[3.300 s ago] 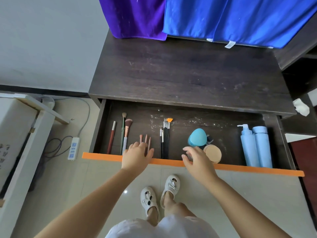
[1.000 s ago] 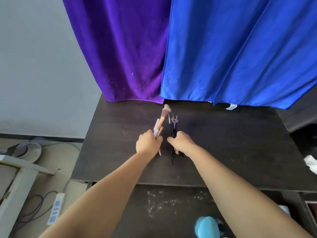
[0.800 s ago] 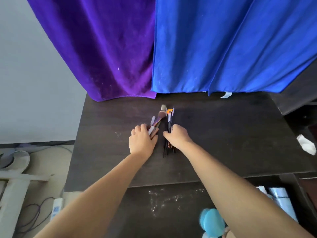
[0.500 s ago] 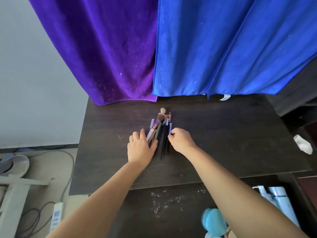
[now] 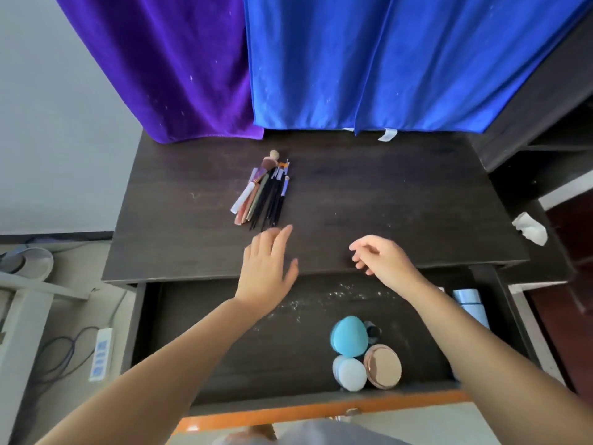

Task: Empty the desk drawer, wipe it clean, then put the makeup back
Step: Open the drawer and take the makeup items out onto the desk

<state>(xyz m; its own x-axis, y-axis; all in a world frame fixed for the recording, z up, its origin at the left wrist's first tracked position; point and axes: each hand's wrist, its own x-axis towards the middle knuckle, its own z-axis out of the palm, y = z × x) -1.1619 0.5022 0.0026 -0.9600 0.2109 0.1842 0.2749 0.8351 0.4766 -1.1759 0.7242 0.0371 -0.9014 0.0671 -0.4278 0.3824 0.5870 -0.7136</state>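
A bundle of makeup brushes [image 5: 264, 191] lies on the dark desk top [image 5: 385, 203], left of centre. My left hand [image 5: 268, 271] hovers just in front of it, fingers spread, holding nothing. My right hand [image 5: 383, 260] is over the desk's front edge, fingers loosely curled and empty. Below, the open drawer [image 5: 224, 348] with an orange front edge holds a turquoise egg-shaped case [image 5: 348, 335], a white round puff [image 5: 351, 372], a rose-gold compact [image 5: 383, 370] and a pale blue bottle [image 5: 470, 305]. White dust speckles the drawer floor.
Purple cloth [image 5: 167, 65] and blue cloth [image 5: 385, 59] hang behind the desk. A crumpled white tissue [image 5: 529, 228] lies on a ledge at the right. A power strip [image 5: 101, 353] and cables are on the floor at the left.
Both hands have let go of the brushes and drawn back toward the drawer. The brushes now lie alone on the desk top. The view has tilted down onto the drawer.
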